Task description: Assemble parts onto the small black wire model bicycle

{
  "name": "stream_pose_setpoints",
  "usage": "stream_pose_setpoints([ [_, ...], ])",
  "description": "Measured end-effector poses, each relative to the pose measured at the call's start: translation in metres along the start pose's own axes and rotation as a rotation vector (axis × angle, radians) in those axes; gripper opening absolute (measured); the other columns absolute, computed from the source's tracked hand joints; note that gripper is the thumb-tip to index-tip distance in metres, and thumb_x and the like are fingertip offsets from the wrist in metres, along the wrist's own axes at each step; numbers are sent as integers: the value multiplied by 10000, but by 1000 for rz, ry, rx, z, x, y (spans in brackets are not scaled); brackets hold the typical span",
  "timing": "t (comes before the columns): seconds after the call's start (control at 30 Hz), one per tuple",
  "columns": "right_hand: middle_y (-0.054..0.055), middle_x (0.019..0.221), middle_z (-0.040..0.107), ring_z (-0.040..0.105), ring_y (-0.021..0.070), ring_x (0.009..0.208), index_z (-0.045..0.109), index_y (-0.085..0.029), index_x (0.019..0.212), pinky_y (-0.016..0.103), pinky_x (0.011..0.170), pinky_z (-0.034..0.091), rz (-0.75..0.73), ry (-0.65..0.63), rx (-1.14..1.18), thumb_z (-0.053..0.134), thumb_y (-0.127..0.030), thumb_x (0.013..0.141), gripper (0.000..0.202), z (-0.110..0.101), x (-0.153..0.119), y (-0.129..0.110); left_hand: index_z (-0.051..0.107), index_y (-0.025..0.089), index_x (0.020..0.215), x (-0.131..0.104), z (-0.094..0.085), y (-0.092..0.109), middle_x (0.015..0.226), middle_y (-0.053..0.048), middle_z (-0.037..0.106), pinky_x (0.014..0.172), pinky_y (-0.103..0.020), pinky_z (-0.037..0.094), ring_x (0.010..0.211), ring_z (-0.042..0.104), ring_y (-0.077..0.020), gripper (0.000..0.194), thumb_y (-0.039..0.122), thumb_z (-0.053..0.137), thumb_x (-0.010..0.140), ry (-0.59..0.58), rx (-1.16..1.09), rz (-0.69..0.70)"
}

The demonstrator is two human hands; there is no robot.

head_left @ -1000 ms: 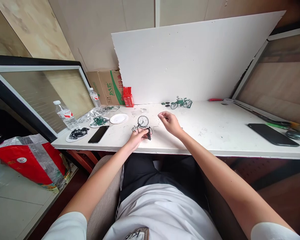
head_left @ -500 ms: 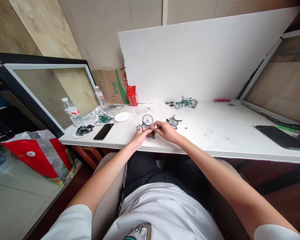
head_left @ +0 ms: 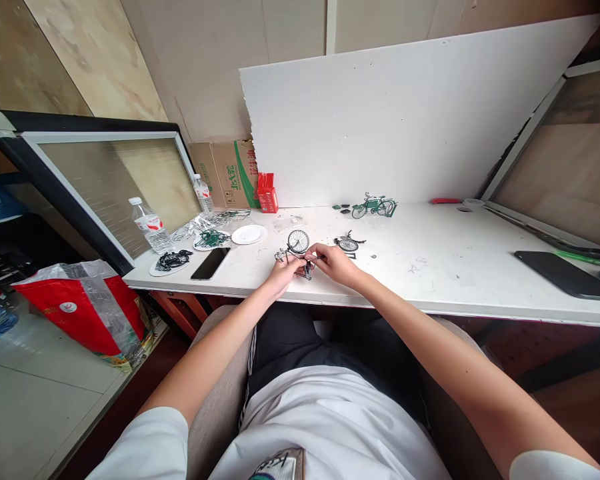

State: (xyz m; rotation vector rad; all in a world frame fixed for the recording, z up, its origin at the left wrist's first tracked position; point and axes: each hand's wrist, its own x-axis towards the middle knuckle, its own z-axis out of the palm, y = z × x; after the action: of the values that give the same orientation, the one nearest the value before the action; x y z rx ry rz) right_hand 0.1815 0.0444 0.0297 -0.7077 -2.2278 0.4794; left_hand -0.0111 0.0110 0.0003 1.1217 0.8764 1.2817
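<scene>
Just above the front of the white table, my left hand (head_left: 283,275) is closed on a small black model bicycle (head_left: 299,241), one spoked wheel of which points away from me. My right hand (head_left: 334,264) meets it from the right, thumb and fingers pinched together at the bicycle's frame. Whether a separate small part sits in that pinch is too small to make out. Beyond the right hand lies a loose black wheel with other dark parts (head_left: 349,244). A finished-looking green model bicycle (head_left: 373,207) stands farther back.
Plates with black parts (head_left: 174,261) and green parts (head_left: 212,239), a bare white plate (head_left: 249,234), a phone (head_left: 211,263) and water bottles (head_left: 153,227) occupy the left. A second phone (head_left: 570,275) lies far right. A white board (head_left: 405,120) backs the table (head_left: 455,280).
The view has shifted slightly. Both hands stay at the model bicycle, with only a slight movement of the fingers at its frame.
</scene>
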Motion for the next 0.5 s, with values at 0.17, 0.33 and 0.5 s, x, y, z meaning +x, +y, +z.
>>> stream_pose_setpoints([
  [0.17, 42, 867, 783, 649, 172, 675, 694, -201, 1100, 263, 692, 421, 2, -28, -98, 547, -259, 1000, 188, -1, -2, -3, 703, 132, 867, 0, 0, 1, 836, -93, 756, 790, -345, 537, 793, 714, -208, 204, 302, 764, 771, 1, 14, 7],
  [0.33, 62, 891, 799, 700, 206, 722, 716, -213, 1140, 274, 702, 432, -16, -34, -185, 557, -207, 989, 220, -1, -2, -7, 709, 145, 832, 1, -2, 0, 812, -87, 758, 771, -360, 549, 754, 716, -217, 177, 302, 754, 763, -13, 13, 12],
  [0.5, 75, 1041, 811, 744, 234, 855, 744, -229, 1165, 290, 756, 468, -59, -42, -207, 559, -173, 972, 274, -4, -2, -8, 697, 155, 839, 1, -4, -1, 815, -85, 757, 769, -354, 550, 769, 721, -216, 178, 315, 747, 779, -29, 13, 5],
])
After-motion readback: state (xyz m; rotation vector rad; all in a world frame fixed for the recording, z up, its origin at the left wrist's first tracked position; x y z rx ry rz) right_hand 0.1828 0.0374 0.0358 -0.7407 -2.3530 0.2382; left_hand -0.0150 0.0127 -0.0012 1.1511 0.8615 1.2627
